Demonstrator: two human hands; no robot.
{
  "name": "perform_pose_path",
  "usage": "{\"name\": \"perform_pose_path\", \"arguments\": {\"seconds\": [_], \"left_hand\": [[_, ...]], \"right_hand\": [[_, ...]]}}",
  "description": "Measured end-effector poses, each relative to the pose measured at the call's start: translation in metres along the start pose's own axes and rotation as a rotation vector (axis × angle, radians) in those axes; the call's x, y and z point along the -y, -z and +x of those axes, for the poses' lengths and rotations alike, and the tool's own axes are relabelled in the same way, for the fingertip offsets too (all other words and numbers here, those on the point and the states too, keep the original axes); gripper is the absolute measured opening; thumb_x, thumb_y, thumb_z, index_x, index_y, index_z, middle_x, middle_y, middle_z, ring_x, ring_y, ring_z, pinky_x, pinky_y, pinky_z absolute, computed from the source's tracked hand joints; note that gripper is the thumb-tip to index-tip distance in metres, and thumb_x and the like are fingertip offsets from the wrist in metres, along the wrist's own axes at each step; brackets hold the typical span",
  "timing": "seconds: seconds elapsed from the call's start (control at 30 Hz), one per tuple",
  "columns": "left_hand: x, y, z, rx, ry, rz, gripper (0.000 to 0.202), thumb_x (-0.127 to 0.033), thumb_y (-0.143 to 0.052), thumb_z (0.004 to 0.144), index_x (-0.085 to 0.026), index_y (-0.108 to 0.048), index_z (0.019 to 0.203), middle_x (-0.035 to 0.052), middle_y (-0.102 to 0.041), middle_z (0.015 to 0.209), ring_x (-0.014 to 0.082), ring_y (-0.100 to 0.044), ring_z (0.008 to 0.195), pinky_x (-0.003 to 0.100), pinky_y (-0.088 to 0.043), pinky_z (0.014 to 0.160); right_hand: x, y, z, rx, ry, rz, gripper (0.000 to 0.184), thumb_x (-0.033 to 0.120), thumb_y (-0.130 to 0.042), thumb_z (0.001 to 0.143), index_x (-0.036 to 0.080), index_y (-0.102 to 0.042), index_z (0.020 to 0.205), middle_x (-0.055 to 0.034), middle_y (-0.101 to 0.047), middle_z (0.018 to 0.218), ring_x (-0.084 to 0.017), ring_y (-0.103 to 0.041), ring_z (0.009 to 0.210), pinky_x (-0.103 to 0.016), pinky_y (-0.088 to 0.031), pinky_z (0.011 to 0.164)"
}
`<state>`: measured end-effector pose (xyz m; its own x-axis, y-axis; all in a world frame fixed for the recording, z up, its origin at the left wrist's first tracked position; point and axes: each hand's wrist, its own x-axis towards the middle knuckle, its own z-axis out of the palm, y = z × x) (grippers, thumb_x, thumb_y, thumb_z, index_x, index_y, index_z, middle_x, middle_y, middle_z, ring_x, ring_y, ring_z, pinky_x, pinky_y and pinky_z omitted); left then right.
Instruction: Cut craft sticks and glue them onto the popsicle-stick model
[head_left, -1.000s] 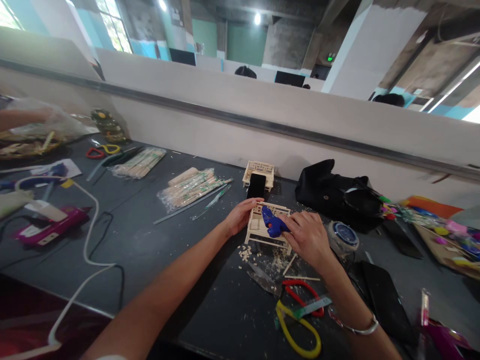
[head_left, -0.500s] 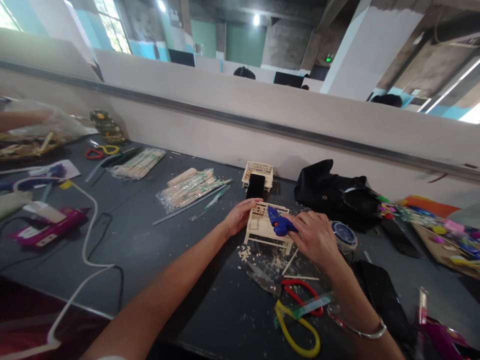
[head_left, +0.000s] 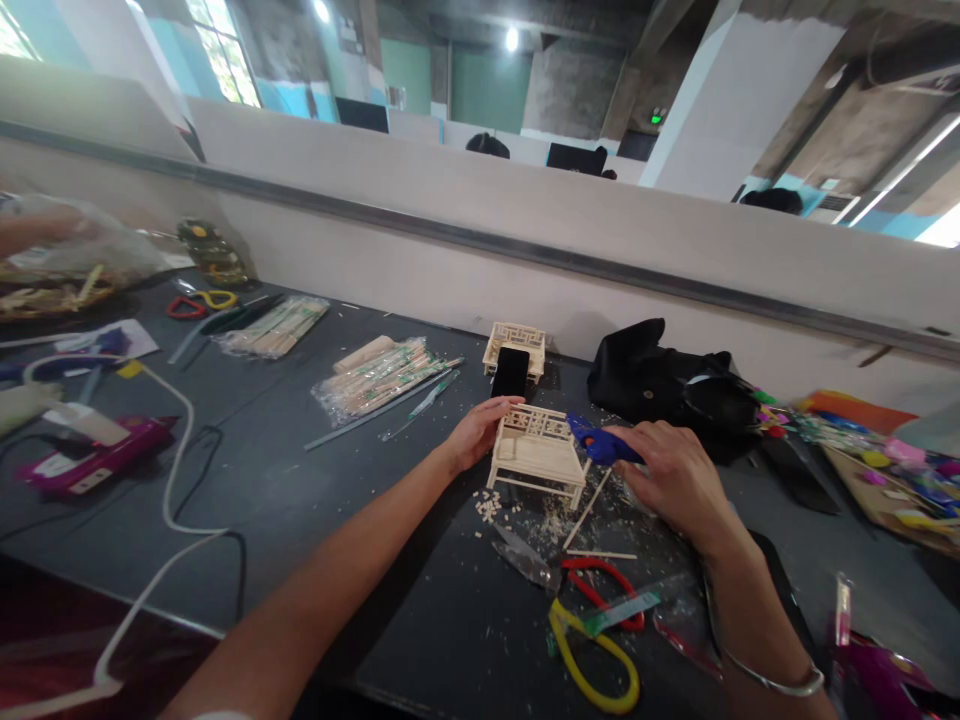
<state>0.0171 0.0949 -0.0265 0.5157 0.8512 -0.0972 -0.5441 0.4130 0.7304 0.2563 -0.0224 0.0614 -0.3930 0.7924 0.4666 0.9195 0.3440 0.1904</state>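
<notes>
The left hand (head_left: 478,434) holds a little wooden bench (head_left: 538,455) by its far left corner. The right hand (head_left: 679,478) grips a blue glue gun (head_left: 606,446) near its right side.

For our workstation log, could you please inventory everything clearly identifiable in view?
Front wooden model: 1, pale, centre
Rear wooden model: 1, pale, behind
Phone: 1, black, between models
Tool: 1, blue, in right hand
Scissors: 2, red-yellow, front and far left
Stick bundles: 2, pale, left
Bag: 1, black, right
Bottle: 1, olive, far left
Power strip: 1, purple, left
Table: 1, dark grey, beneath
Partition: 1, whitish, rear
Left hand: 1, bare, at front wooden model
Right hand: 1, bare, around tool
</notes>
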Motion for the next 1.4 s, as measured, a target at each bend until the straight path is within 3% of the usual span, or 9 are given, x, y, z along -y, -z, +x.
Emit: {"name": "perform_pose_path", "arguments": {"seconds": [0.17,0.37,0.5,0.67,0.83,1.03,1.17,1.27,1.4], "left_hand": [[-0.002,0.0,0.0,-0.034,-0.011,0.019,0.024,-0.021,-0.078,0.068,-0.013,-0.075,0.09,0.0078,-0.075,0.082,0.0194,-0.069,0.077,0.031,-0.052,0.079],[-0.001,-0.006,-0.001,-0.087,-0.067,0.047,0.023,-0.024,-0.082,0.063,-0.014,-0.076,0.083,0.0065,-0.074,0.075,0.0181,-0.067,0.068,0.031,-0.051,0.073],[-0.005,-0.007,-0.002,-0.18,-0.137,0.05,0.025,-0.025,-0.085,0.057,-0.016,-0.076,0.078,0.0036,-0.073,0.069,0.0168,-0.064,0.062,0.03,-0.051,0.067],[-0.009,-0.002,0.001,-0.295,-0.242,0.049,0.023,-0.026,-0.083,0.057,-0.017,-0.073,0.076,0.0021,-0.071,0.066,0.0169,-0.063,0.061,0.03,-0.049,0.065],[-0.01,-0.001,0.003,-0.249,-0.274,0.074,0.018,-0.026,-0.079,0.059,-0.017,-0.074,0.073,0.0018,-0.07,0.069,0.0155,-0.062,0.066,0.029,-0.048,0.068],[-0.015,-0.002,0.001,-0.236,-0.262,0.274,0.018,-0.028,-0.082,0.06,-0.017,-0.076,0.073,0.0019,-0.07,0.068,0.0165,-0.06,0.068,0.027,-0.044,0.068],[-0.018,0.001,0.002,-0.236,-0.28,0.355,0.017,-0.033,-0.078,0.065,-0.018,-0.077,0.071,0.0038,-0.071,0.071,0.0192,-0.061,0.074,0.028,-0.044,0.07],[-0.021,0.003,0.003,-0.223,-0.28,0.343,0.018,-0.036,-0.073,0.068,-0.018,-0.076,0.069,0.0046,-0.071,0.072,0.0195,-0.061,0.074,0.029,-0.045,0.072],[-0.024,0.005,0.003,-0.21,-0.299,0.332,0.025,-0.041,-0.073,0.07,-0.017,-0.076,0.069,0.0058,-0.071,0.073,0.0198,-0.062,0.075,0.03,-0.046,0.074]], "right_hand": [[-0.014,0.001,-0.005,0.005,-0.183,0.283,0.027,0.039,-0.055,0.089,0.023,-0.073,0.101,-0.0064,-0.073,0.085,-0.024,-0.065,0.08,-0.034,-0.046,0.071],[-0.009,0.004,0.004,-0.145,-0.742,0.877,0.045,0.062,-0.073,0.067,0.02,-0.071,0.082,-0.0012,-0.066,0.066,-0.021,-0.062,0.061,-0.032,-0.049,0.058],[0.005,0.01,0.011,-0.243,-0.916,1.429,0.047,0.056,-0.085,0.055,0.02,-0.069,0.08,0.0037,-0.057,0.065,-0.013,-0.056,0.057,-0.027,-0.053,0.05],[0.016,0.008,0.014,-0.218,-0.949,1.662,0.038,0.046,-0.087,0.057,0.021,-0.07,0.079,0.003,-0.059,0.068,-0.012,-0.054,0.059,-0.027,-0.058,0.049],[0.018,-0.001,0.015,-0.245,-0.928,1.532,0.039,0.048,-0.085,0.059,0.02,-0.071,0.081,-0.0024,-0.069,0.081,-0.016,-0.061,0.066,-0.023,-0.053,0.042],[0.017,-0.011,0.017,-0.213,-0.945,1.354,0.048,0.05,-0.087,0.051,0.017,-0.072,0.082,-0.0046,-0.072,0.075,-0.016,-0.062,0.062,-0.026,-0.053,0.048],[0.019,-0.026,0.016,-0.213,-0.929,1.216,0.048,0.058,-0.079,0.058,0.018,-0.07,0.083,-0.0069,-0.073,0.078,-0.02,-0.064,0.066,-0.03,-0.052,0.05],[0.016,-0.037,0.013,-0.213,-0.873,0.886,0.043,0.06,-0.066,0.07,0.019,-0.068,0.084,-0.0093,-0.071,0.077,-0.026,-0.066,0.07,-0.036,-0.052,0.057],[0.008,-0.034,0.007,-0.3,-0.703,0.283,0.032,0.046,-0.055,0.086,0.019,-0.068,0.097,-0.0155,-0.071,0.093,-0.032,-0.065,0.088,-0.042,-0.05,0.073]]}}
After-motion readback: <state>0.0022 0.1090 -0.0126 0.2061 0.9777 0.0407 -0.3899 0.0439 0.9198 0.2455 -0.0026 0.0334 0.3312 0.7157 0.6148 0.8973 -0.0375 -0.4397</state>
